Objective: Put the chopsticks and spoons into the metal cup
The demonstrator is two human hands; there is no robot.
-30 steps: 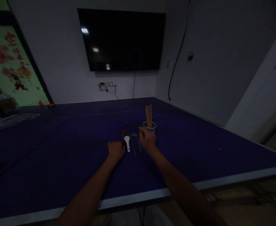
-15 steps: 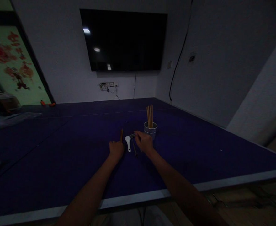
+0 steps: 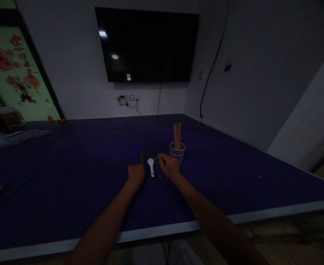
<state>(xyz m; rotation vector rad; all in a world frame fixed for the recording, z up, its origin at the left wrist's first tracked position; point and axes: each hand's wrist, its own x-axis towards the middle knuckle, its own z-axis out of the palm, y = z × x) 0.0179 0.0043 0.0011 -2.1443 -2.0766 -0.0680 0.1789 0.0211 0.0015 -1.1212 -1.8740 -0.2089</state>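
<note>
A pair of wooden chopsticks (image 3: 142, 157) stands out beyond my left hand (image 3: 136, 173), whose fingers are closed around them low over the table. To their right lies a white soup spoon (image 3: 151, 166), bowl end away from me. Beside it is a thin metal utensil (image 3: 158, 172) with a dark handle; its far end is too dim to name. My right hand (image 3: 168, 165) is closed in a pinch at the far end of the metal pieces, and its fingers hide most of what they hold. Just behind that hand stands a grey metal cup (image 3: 178, 152) with several upright chopsticks (image 3: 177, 136).
The purple table (image 3: 76, 191) has a pale front edge. Crumpled clear plastic (image 3: 15, 138) and a cardboard box (image 3: 6, 117) are at the far left, with small orange objects (image 3: 57, 120) nearby. A television (image 3: 148, 46) hangs on the back wall above sockets (image 3: 131, 97).
The chopsticks at my left hand have spread slightly apart and tilted to the left. My right hand stays in almost the same place. The view has shifted a little.
</note>
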